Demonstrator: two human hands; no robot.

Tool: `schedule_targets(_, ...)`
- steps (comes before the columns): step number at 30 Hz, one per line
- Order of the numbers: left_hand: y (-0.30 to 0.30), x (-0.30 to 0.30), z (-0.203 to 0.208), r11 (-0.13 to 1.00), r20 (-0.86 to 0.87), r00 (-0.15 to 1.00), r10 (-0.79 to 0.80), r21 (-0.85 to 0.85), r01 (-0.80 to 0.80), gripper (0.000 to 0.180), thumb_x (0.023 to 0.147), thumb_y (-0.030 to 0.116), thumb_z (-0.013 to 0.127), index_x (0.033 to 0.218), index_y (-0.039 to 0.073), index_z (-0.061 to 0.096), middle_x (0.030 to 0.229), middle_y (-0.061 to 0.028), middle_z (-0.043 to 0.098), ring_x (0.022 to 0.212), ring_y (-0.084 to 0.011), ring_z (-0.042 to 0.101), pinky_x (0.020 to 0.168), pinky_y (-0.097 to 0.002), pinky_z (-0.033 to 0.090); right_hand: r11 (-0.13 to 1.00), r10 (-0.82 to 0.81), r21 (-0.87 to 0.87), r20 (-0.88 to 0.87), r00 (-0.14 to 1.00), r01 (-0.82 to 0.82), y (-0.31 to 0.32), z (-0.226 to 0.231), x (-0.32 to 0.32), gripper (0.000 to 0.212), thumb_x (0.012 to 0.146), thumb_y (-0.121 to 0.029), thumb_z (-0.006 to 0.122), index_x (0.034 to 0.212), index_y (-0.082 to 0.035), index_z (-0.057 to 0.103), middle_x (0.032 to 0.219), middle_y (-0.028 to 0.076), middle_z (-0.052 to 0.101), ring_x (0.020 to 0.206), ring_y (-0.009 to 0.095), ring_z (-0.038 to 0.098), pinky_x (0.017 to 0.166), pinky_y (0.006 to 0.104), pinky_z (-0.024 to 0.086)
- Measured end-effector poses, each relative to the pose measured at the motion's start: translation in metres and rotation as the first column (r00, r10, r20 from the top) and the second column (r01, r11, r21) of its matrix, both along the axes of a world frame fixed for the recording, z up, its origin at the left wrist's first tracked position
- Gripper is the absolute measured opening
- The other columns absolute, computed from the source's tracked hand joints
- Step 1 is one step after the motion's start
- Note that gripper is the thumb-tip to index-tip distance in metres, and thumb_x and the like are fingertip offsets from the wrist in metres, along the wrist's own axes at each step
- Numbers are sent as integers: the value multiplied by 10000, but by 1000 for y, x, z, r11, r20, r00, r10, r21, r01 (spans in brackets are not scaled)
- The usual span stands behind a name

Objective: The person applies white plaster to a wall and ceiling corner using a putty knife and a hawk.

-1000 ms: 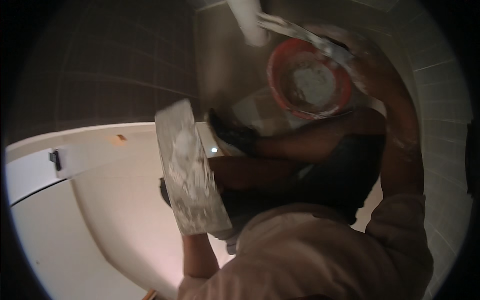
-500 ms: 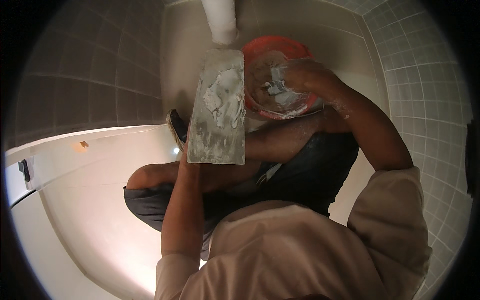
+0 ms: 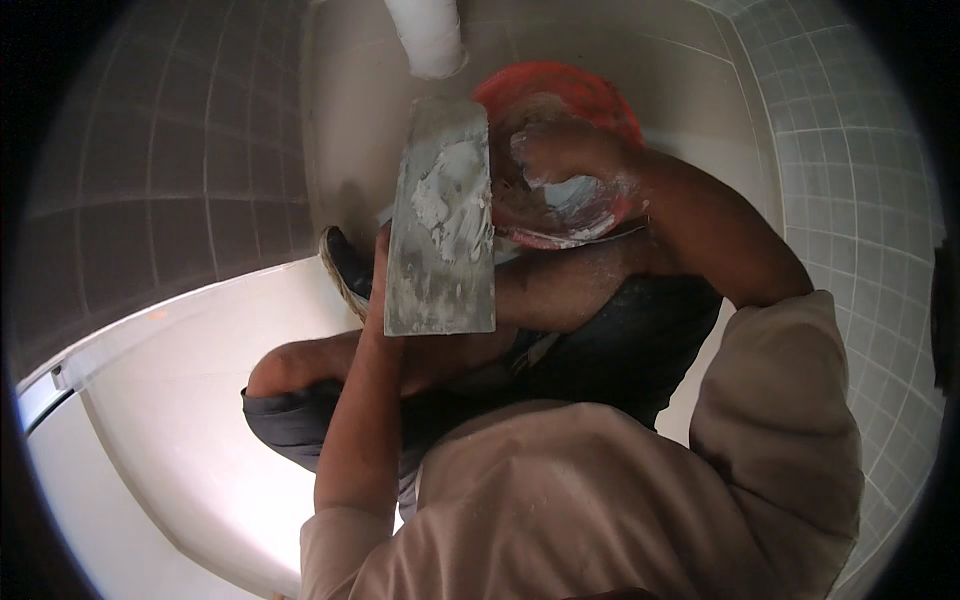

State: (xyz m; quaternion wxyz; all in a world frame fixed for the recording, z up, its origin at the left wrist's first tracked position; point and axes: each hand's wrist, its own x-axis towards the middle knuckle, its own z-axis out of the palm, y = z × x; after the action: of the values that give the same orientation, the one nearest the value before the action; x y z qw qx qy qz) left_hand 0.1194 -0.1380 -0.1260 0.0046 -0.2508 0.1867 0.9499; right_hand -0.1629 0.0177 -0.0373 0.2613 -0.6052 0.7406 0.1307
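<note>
A long flat steel trowel (image 3: 440, 290) lies face up across my left forearm's end, with a mound of whitish-grey paste (image 3: 450, 200) on its far half. My left hand (image 3: 381, 262) is closed underneath it, mostly hidden by the plate. My right hand (image 3: 575, 155) is down inside a red bucket (image 3: 610, 95), fingers curled into a fist and dusted with paste. It grips a putty knife, whose blade is now hidden by the hand and bucket. Paste coats the bucket's inner wall, and a pale bluish patch (image 3: 570, 192) shows below the fist.
A white pipe (image 3: 430, 45) rises from the floor beyond the trowel. Dark tiles (image 3: 190, 150) cover the left wall, lighter small tiles (image 3: 850, 200) the right one. My bent legs (image 3: 560, 290) lie between my body and the bucket. A pale ledge (image 3: 190, 310) runs along the left.
My right hand has shifted left and turned over in the bucket, and the pale blade beside its fingers has gone from sight. The trowel has stayed almost in place.
</note>
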Motion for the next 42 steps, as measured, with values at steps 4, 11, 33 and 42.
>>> schedule_targets(4,1,-3,29,992,-144,988,-57,-123,39,493,966,356,444,1297,-1,525,1190,-147,630,1027,-265,646,844,-411,562,986,136,94,14,991,-136,4,-2,-22,228,844,-176,598,1002,-63,717,1034,137,698,953,290,668,789,447,540)
schedule_targets(11,15,-8,44,992,132,989,62,103,-76,436,973,277,460,1283,-25,521,1171,-151,641,999,-249,659,844,-380,568,964,95,-200,-362,927,-177,-4,6,28,149,758,-158,627,810,-60,726,905,129,713,878,261,692,734,448,539)
schedule_targets(33,21,2,83,980,32,997,68,-192,-61,268,921,81,582,1157,-39,623,1053,-89,690,877,-171,670,762,-313,561,948,-117,-306,-72,990,90,72,82,8,290,919,-246,569,1136,-76,656,1107,178,656,1072,367,593,947,480,448)
schedule_targets(42,28,-12,81,964,-111,994,16,267,14,420,1014,293,457,1341,30,489,1205,-139,627,1056,-251,644,872,-395,563,484,-387,-789,195,901,379,76,134,125,341,922,-52,543,1252,-16,622,1072,222,642,997,376,622,934,411,472)
